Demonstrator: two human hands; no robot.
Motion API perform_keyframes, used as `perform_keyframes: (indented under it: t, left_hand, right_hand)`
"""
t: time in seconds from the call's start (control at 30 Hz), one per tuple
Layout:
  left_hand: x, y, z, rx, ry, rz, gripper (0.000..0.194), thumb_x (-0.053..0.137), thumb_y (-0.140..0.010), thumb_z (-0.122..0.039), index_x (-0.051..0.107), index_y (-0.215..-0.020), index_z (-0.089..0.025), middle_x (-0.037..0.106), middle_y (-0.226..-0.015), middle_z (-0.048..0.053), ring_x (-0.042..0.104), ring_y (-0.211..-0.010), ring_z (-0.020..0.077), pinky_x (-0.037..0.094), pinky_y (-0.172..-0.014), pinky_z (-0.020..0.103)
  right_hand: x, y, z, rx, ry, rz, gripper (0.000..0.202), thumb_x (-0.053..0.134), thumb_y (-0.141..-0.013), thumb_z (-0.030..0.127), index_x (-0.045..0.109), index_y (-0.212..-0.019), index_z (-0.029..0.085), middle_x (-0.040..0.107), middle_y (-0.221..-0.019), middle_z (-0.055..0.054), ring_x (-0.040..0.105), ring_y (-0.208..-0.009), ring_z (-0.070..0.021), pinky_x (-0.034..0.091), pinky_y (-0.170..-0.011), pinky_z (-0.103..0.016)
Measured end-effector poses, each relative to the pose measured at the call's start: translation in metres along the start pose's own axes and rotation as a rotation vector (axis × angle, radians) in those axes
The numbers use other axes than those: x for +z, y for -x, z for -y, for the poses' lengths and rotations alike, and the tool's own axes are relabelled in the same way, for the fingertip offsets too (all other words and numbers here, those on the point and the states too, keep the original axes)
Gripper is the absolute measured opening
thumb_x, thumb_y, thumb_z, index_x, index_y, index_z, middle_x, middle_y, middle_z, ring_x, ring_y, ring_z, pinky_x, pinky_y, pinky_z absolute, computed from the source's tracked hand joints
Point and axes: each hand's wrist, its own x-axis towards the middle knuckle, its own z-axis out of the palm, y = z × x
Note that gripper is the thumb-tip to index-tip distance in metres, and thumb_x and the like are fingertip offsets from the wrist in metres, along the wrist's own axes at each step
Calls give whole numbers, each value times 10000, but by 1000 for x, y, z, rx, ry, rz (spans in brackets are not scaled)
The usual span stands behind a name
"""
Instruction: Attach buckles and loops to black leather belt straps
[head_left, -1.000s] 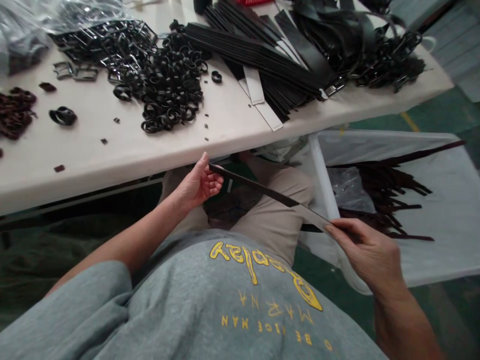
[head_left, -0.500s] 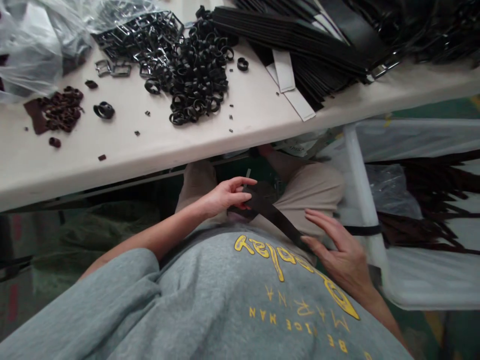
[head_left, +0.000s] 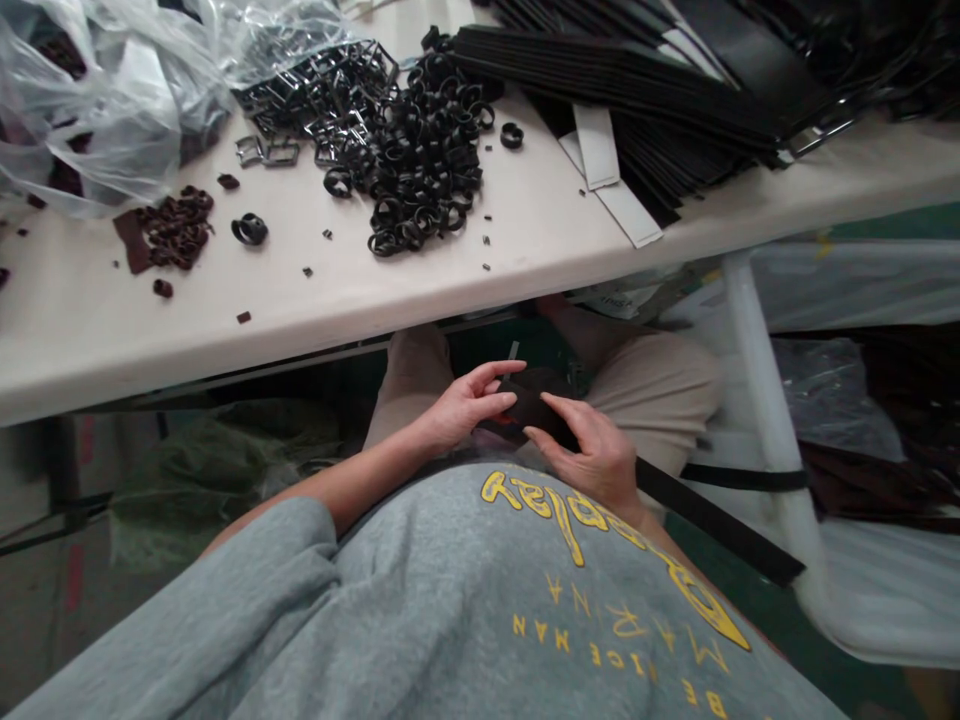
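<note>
Over my lap, a long dark strap (head_left: 720, 515) runs from between my hands out to the lower right, its free end near the white crate. My left hand (head_left: 466, 405) is closed, with thumb and forefinger on the dark strap material. Close beside it, my right hand (head_left: 596, 450) grips the strap between thumb and fingers, and the strap passes under that hand. The part between my hands is dark and its details cannot be made out.
On the white table (head_left: 360, 300) are black loops (head_left: 427, 150), metal buckles (head_left: 322, 90), brown pieces (head_left: 176, 230), a plastic bag (head_left: 112, 110) and stacked black straps (head_left: 600, 75). A white crate (head_left: 772, 400) with dark strips stands at the right.
My right hand has moved left, close to my left hand, and has closed on the strap. More of the strap now extends out to the right. The view has shifted slightly.
</note>
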Motion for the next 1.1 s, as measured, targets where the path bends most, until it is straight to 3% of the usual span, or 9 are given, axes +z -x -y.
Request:
perform_keyframes:
  t: [0.2,0.3,0.37,0.5,0.63,0.8,0.9,0.97,1.1]
  left_hand:
    - [-4,-2,10,14,61,-8,595,805,-729,-318,637,-1283,-180,701,-876,17,651,-758,123,503,-723,229]
    - [-9,-3,11,35,-45,35,563,767,-779,-370,631,-1293,-184,711,-900,32,670,-794,146,522,-756,265]
    - [-13,-4,10,143,-268,51,499,758,-797,-376,660,-1252,-195,721,-975,54,678,-877,175,532,-817,307]
    - [-16,-8,7,542,-823,69,255,776,-807,-308,756,-1052,-244,701,-1189,83,635,-1114,233,477,-1004,418]
    - [-13,-13,12,697,-901,123,122,716,-875,-318,777,-948,-241,757,-1049,72,677,-1028,207,501,-960,384]
    - [-5,-15,18,600,-683,93,206,724,-860,-403,776,-811,-210,778,-884,77,704,-923,203,520,-915,348]
    - [-3,-16,13,506,-510,0,265,725,-836,-468,759,-745,-221,771,-851,82,704,-895,224,542,-904,372]
    - [-6,-17,6,497,-503,-14,273,694,-849,-489,754,-740,-245,771,-868,79,706,-901,238,554,-892,381]
    - [-16,-13,-18,467,-672,104,280,655,-852,-525,758,-758,-282,778,-906,61,720,-913,258,545,-874,359]
  right_hand:
    - [4,-9,1,-138,133,50,247,553,-980,328,721,-1057,164,779,-931,-82,723,-796,-209,508,-707,-302]
    - [7,-10,2,-153,152,71,216,531,-990,272,723,-941,185,761,-818,-40,693,-713,-169,450,-646,-275]
    - [8,-9,1,-160,171,68,225,531,-989,255,715,-881,184,741,-764,-29,665,-675,-154,413,-625,-272]
    - [8,-5,-2,-168,201,68,249,527,-981,243,701,-815,180,698,-692,-24,615,-621,-145,361,-601,-284]
    - [7,-5,-3,-194,217,57,281,520,-971,212,674,-738,180,657,-638,-15,593,-585,-140,342,-580,-288]
    - [9,-7,-5,-240,190,11,338,480,-1004,245,683,-741,183,657,-613,-4,606,-553,-126,366,-558,-271]
    - [10,-3,-15,-231,155,8,330,466,-1022,309,724,-855,190,711,-689,-3,663,-595,-126,412,-569,-252]
    - [12,5,-30,-168,142,4,354,450,-1024,387,737,-930,202,753,-777,-13,687,-604,-131,449,-561,-244]
    - [25,24,-78,-3,159,-37,419,474,-957,534,774,-957,242,774,-808,-43,673,-536,-176,437,-429,-273]
